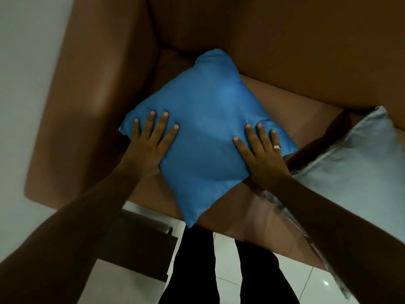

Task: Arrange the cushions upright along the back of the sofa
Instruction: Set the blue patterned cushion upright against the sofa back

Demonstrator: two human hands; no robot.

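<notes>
A blue square cushion (206, 128) hangs corner-down over the seat of a brown leather sofa (285, 51), near its left end. My left hand (151, 143) grips the cushion's left edge, fingers spread across its front. On the right edge sits my right hand (263, 152), which wears a ring and grips the same way. The cushion's top corner reaches toward the sofa back; its bottom corner hangs past the seat's front edge. A pale grey cushion (359, 163) lies on the seat to the right, partly under my right forearm.
The sofa's left armrest (87, 95) stands close beside the blue cushion, with a white wall beyond it. A dark low table (135, 249) sits on the white tiled floor at lower left. My legs in black trousers (197, 266) stand against the seat front.
</notes>
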